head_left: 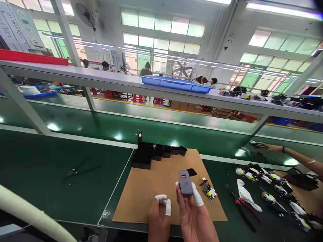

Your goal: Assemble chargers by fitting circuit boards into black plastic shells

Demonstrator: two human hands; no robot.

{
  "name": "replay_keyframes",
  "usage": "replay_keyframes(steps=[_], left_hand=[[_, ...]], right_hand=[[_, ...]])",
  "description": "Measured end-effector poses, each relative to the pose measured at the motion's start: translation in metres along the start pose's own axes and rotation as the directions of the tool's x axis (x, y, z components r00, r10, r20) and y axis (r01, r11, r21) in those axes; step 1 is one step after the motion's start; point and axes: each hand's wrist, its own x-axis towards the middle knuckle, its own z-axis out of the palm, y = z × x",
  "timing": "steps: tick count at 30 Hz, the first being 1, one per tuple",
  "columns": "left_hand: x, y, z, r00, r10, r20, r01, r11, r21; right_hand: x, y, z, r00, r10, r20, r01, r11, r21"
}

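In my right hand (194,215) is a grey charger case (185,182) with a USB port, held up between the fingers and the thumb. My left hand (160,215) is beside it over the brown cardboard sheet (141,191), fingers curled in and no object showing in them. White finger cots cover fingertips on both hands. Just behind the case lies a flat black piece (191,172). To its right is a small circuit board (210,192) with yellow and white parts. Several open black cases (145,161) stand in rows at the sheet's back left.
Red-handled pliers (244,205) and a white cloth piece (246,195) lie on the right, near several circuit boards (270,198). Another person's hand (267,147) reaches in at the right. Dark tweezers or pliers (75,172) lie left. A shelf with a blue tray (174,83) crosses above.
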Motion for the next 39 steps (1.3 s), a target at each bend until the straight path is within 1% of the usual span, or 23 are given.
replay_keyframes(steps=[4, 5, 6, 7, 8, 9, 10, 11, 12, 15, 17, 19, 20, 21, 22, 23, 25, 26, 27, 29, 32, 35, 39], left_hand=[[-0.001, 0.008, 0.003, 0.998, -0.032, -0.054, 0.032, 0.999, -0.016], [-0.002, 0.011, 0.005, 0.996, -0.049, -0.08, 0.047, 0.999, -0.025], [-0.003, 0.014, 0.006, 0.992, -0.065, -0.106, 0.062, 0.998, -0.029], [-0.004, 0.017, 0.007, 0.989, -0.078, -0.126, 0.075, 0.997, -0.029], [-0.005, 0.019, 0.008, 0.987, -0.088, -0.136, 0.085, 0.996, -0.028], [-0.006, 0.021, 0.009, 0.986, -0.096, -0.135, 0.093, 0.995, -0.026], [-0.006, 0.023, 0.009, 0.986, -0.102, -0.135, 0.1, 0.995, -0.026], [-0.006, 0.024, 0.009, 0.986, -0.106, -0.131, 0.103, 0.994, -0.026], [-0.007, 0.024, 0.009, 0.986, -0.106, -0.127, 0.104, 0.994, -0.026], [-0.007, 0.022, 0.009, 0.987, -0.095, -0.13, 0.094, 0.996, -0.014], [-0.007, 0.022, 0.009, 0.986, -0.088, -0.141, 0.088, 0.996, -0.004], [-0.007, 0.022, 0.01, 0.986, -0.086, -0.143, 0.088, 0.996, 0.007], [-0.007, 0.023, 0.01, 0.987, -0.085, -0.14, 0.087, 0.996, 0.011], [-0.007, 0.023, 0.01, 0.988, -0.082, -0.133, 0.084, 0.996, 0.015], [-0.006, 0.023, 0.01, 0.989, -0.079, -0.127, 0.082, 0.996, 0.019], [-0.006, 0.023, 0.01, 0.99, -0.075, -0.12, 0.078, 0.997, 0.022], [-0.005, 0.022, 0.008, 0.992, -0.063, -0.108, 0.067, 0.997, 0.033], [-0.005, 0.021, 0.007, 0.994, -0.054, -0.098, 0.059, 0.997, 0.043], [-0.004, 0.019, 0.006, 0.995, -0.042, -0.086, 0.047, 0.997, 0.054], [-0.003, 0.014, 0.004, 0.998, -0.023, -0.059, 0.028, 0.997, 0.075], [-0.001, 0.008, 0.002, 0.999, -0.015, -0.034, 0.018, 0.996, 0.089], [0.001, 0.006, 0.003, 1.0, -0.009, -0.021, 0.011, 0.996, 0.09], [0.001, 0.006, 0.004, 1.0, -0.002, -0.017, 0.003, 0.993, 0.115]], right_hand=[[0.0, -0.01, 0.008, 0.995, -0.084, -0.049, 0.077, 0.989, -0.13], [0.0, -0.014, 0.007, 0.983, -0.167, -0.072, 0.149, 0.968, -0.202], [0.001, -0.018, 0.004, 0.952, -0.292, -0.093, 0.254, 0.922, -0.291], [0.002, -0.022, -0.002, 0.899, -0.43, -0.091, 0.363, 0.844, -0.395], [0.003, -0.025, -0.01, 0.818, -0.572, -0.07, 0.466, 0.727, -0.504], [0.003, -0.027, -0.021, 0.747, -0.664, -0.017, 0.526, 0.607, -0.596], [0.004, -0.028, -0.033, 0.713, -0.7, 0.043, 0.54, 0.509, -0.67], [0.004, -0.027, -0.046, 0.695, -0.714, 0.086, 0.533, 0.432, -0.727], [0.005, -0.025, -0.058, 0.702, -0.703, 0.11, 0.51, 0.39, -0.767], [0.006, -0.013, -0.089, 0.762, -0.636, 0.123, 0.405, 0.32, -0.857], [0.007, -0.006, -0.101, 0.792, -0.597, 0.13, 0.353, 0.273, -0.895], [0.01, -0.005, -0.104, 0.797, -0.588, 0.141, 0.344, 0.249, -0.906], [0.011, -0.006, -0.104, 0.8, -0.583, 0.143, 0.349, 0.258, -0.901], [0.013, -0.008, -0.103, 0.813, -0.569, 0.126, 0.348, 0.301, -0.888], [0.015, -0.011, -0.101, 0.833, -0.547, 0.083, 0.337, 0.383, -0.86], [0.016, -0.014, -0.098, 0.859, -0.511, 0.019, 0.315, 0.499, -0.807], [0.017, -0.019, -0.09, 0.914, -0.388, -0.116, 0.247, 0.761, -0.6], [0.016, -0.02, -0.085, 0.937, -0.313, -0.156, 0.209, 0.859, -0.467], [0.014, -0.021, -0.079, 0.955, -0.245, -0.17, 0.175, 0.922, -0.346], [0.009, -0.021, -0.066, 0.98, -0.14, -0.142, 0.112, 0.975, -0.192], [0.002, -0.023, -0.045, 0.993, -0.053, -0.102, 0.042, 0.993, -0.106], [-0.003, -0.029, -0.03, 0.996, -0.028, -0.087, 0.023, 0.998, -0.052], [-0.01, -0.033, -0.023, 0.995, -0.045, -0.088, 0.044, 0.999, -0.012]])
